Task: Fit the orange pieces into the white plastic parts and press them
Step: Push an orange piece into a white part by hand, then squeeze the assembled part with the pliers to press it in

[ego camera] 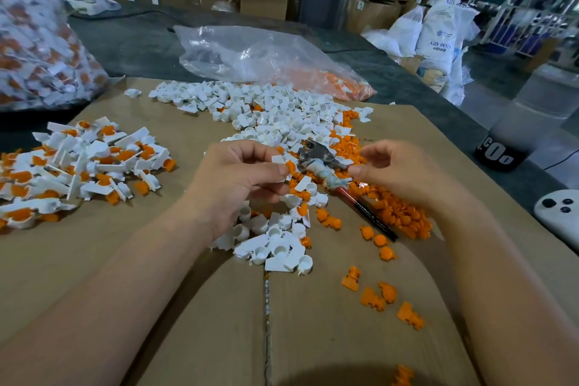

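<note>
Loose orange pieces [372, 298] lie nearest on the cardboard [188, 307]. Above them the left hand [238, 175] pinches a white part [278, 159] with an orange insert [290, 167] at its fingertips. The right hand [398, 172] hovers just beside, fingers loosely curled, nothing visible in them. Best to seat the insert square, then thumb it down flush. Behind, a clear bag [250, 50] holds orange pieces, and a bulging bag [37, 41] at left holds assembled ones.
</note>
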